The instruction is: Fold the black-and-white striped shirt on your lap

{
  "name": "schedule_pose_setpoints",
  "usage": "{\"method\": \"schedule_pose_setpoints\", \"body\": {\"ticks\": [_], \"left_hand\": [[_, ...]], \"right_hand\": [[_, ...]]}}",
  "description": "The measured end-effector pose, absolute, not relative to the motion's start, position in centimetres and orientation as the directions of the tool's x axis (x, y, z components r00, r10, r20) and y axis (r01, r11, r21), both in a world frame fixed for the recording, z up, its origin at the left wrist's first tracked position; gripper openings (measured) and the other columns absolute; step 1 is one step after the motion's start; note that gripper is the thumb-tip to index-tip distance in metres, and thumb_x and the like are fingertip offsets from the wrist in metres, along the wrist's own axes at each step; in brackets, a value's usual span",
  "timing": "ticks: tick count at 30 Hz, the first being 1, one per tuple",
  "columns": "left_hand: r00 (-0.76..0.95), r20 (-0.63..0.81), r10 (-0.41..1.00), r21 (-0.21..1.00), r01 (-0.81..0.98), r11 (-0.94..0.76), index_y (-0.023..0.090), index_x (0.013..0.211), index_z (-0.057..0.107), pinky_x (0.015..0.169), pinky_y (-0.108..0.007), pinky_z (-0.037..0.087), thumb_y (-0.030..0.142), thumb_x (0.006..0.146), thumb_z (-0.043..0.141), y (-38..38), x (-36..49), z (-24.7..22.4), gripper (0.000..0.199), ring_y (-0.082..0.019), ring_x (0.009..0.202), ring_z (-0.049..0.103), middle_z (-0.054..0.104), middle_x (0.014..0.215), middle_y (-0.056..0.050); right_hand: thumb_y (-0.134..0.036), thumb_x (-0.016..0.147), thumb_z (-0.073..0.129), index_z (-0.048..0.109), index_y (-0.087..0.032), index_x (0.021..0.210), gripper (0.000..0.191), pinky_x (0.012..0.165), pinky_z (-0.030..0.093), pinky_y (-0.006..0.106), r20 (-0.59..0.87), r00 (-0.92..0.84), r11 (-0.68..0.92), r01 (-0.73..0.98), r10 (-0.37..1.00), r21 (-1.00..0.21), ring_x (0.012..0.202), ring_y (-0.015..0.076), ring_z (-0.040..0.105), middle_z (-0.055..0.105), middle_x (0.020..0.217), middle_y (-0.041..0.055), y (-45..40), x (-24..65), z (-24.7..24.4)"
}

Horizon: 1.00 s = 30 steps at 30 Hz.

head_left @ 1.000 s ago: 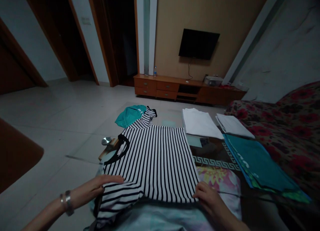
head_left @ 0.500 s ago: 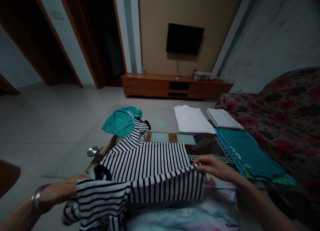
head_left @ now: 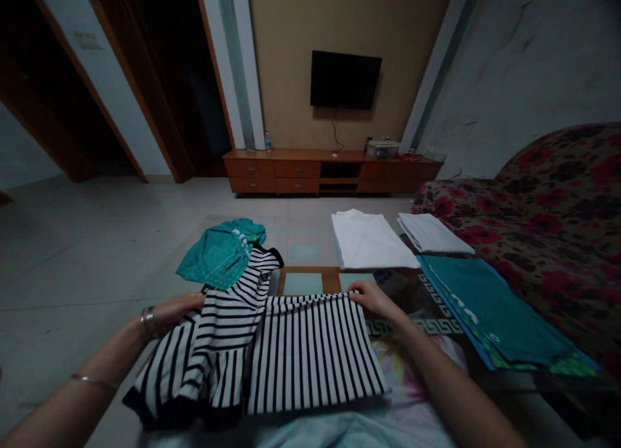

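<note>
A black-and-white striped shirt (head_left: 313,354) with black trim hangs partly lifted, its body folded over along the upper edge. My right hand (head_left: 371,298) pinches the far right corner of that edge between thumb and fingers. On the left, my left hand (head_left: 182,308) is closed at the sleeve and shoulder part, its fingertips hidden by the striped fabric. Part of the shirt lies flat beyond, touching a crumpled teal garment (head_left: 216,254). Beneath the near end is a pale multicoloured cloth (head_left: 334,428).
On the glass-topped table (head_left: 402,299) lie a folded white cloth (head_left: 371,240), a smaller white cloth (head_left: 434,233) and a folded teal cloth (head_left: 490,306). A floral sofa (head_left: 543,202) stands at right. Farther off are a low wooden cabinet (head_left: 295,170) and a wall-mounted television (head_left: 345,79).
Both hands have moved away from me, carrying the near edge of the striped shirt over toward its far side. The right hand has also shifted left; the left hand has moved right.
</note>
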<state>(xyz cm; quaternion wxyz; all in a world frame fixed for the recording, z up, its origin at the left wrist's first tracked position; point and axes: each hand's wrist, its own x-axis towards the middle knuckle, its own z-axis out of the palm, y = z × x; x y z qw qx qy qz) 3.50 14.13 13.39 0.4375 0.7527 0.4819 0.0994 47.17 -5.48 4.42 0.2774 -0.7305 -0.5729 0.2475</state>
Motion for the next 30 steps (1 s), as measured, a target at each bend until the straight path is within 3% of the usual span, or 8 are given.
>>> {"method": "schedule_pose_setpoints", "body": {"ticks": [3,6,10,12,14,17,20,30], "left_hand": [[0.576,-0.445,0.686,0.753,0.655,-0.061,0.010,0.087,0.065,0.081,-0.035,0.051,0.054,0.071,0.050,16.2,4.6,10.0,0.049,-0.024,0.090,0.063,0.073,0.087,-0.008],[0.593,-0.315,0.741,0.668,0.694,-0.270,0.013,0.087,0.064,0.086,-0.035,0.048,0.051,0.070,0.048,17.3,4.8,8.4,0.044,-0.025,0.092,0.061,0.071,0.089,-0.007],[0.519,-0.037,0.854,0.374,0.799,-0.470,0.014,0.093,0.061,0.087,-0.039,0.046,0.045,0.080,0.039,14.6,3.6,10.1,0.040,-0.025,0.091,0.059,0.065,0.098,-0.012],[0.595,-0.035,0.803,0.320,0.767,-0.555,0.015,0.098,0.061,0.089,-0.038,0.045,0.045,0.087,0.036,11.2,2.6,11.4,0.041,-0.024,0.096,0.057,0.062,0.104,-0.012],[0.744,-0.126,0.657,0.337,0.654,-0.677,0.022,0.110,0.060,0.096,-0.035,0.042,0.048,0.086,0.046,7.4,1.7,11.9,0.038,-0.023,0.109,0.052,0.056,0.120,-0.009],[0.802,-0.272,0.532,0.265,0.594,-0.759,0.033,0.136,0.043,0.105,-0.041,0.035,0.039,0.065,0.075,2.8,1.1,10.3,0.077,-0.029,0.126,0.040,0.041,0.140,-0.006],[0.736,-0.314,0.600,0.118,0.658,-0.744,0.037,0.139,0.038,0.105,-0.048,0.033,0.012,0.061,0.069,1.4,1.2,7.8,0.087,-0.031,0.128,0.037,0.040,0.141,-0.006],[0.821,-0.378,0.428,0.383,0.560,-0.735,0.024,0.107,0.061,0.094,-0.032,0.043,0.000,0.053,0.044,6.3,2.9,9.5,0.062,-0.019,0.103,0.055,0.060,0.109,-0.002]], "right_hand": [[-0.020,0.077,0.057,0.068,-0.019,0.096,0.023,0.078,0.043,0.026,-0.026,0.309,-0.272,0.788,0.951,-0.552,0.086,0.0183,0.061,0.068,0.093,0.0048,-5.1,46.6,2.3],[-0.024,0.081,0.057,0.063,-0.021,0.112,0.032,0.082,0.041,0.026,0.030,0.332,-0.277,0.828,0.943,-0.487,0.096,0.0195,0.058,0.064,0.105,0.0071,-5.6,46.1,1.1],[-0.030,0.085,0.055,0.061,-0.020,0.118,0.035,0.082,0.041,0.027,0.065,0.362,-0.299,0.847,0.930,-0.440,0.096,0.0204,0.057,0.059,0.103,0.0092,-6.3,46.0,0.5],[-0.030,0.087,0.053,0.063,-0.020,0.115,0.031,0.083,0.040,0.027,0.104,0.374,-0.297,0.850,0.921,-0.434,0.096,0.0202,0.056,0.058,0.101,0.0092,-6.5,45.9,0.2],[-0.029,0.088,0.051,0.065,-0.020,0.109,0.027,0.085,0.039,0.027,0.156,0.372,-0.272,0.854,0.915,-0.443,0.097,0.0203,0.055,0.058,0.099,0.0087,-6.7,45.8,-0.1],[-0.029,0.089,0.050,0.066,-0.019,0.100,0.022,0.082,0.039,0.027,0.202,0.376,-0.246,0.845,0.904,-0.474,0.094,0.0193,0.055,0.059,0.095,0.0070,-6.9,45.6,-0.3],[-0.030,0.089,0.049,0.065,-0.020,0.096,0.020,0.076,0.039,0.026,0.222,0.399,-0.245,0.828,0.890,-0.503,0.087,0.0175,0.057,0.060,0.093,0.0052,-7.2,45.5,-0.2],[-0.029,0.088,0.051,0.065,-0.022,0.094,0.018,0.072,0.038,0.025,0.246,0.397,-0.211,0.810,0.884,-0.547,0.083,0.0155,0.058,0.061,0.091,0.0030,-7.4,46.0,-0.1]]}}
